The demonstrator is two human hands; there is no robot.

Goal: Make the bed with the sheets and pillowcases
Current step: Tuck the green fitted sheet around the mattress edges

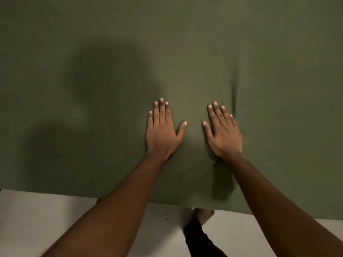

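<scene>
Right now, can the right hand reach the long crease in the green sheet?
Probably yes: the right hand lies flat on the green sheet, and the crease runs just past its little finger, nothing lying between.

Olive green sheet [185,43] spread over the bed, with pale floor [46,219] on the near side of its edge.

On my feed the sheet lies mostly smooth, with one long crease [235,89] running away from that near edge, right of centre. Both hands press flat on the cloth a little beyond the edge: the left hand [162,133] with straight fingers, the right hand [224,136] just beside the crease. On the floor, touching the edge, stands a bare foot [203,216].
</scene>
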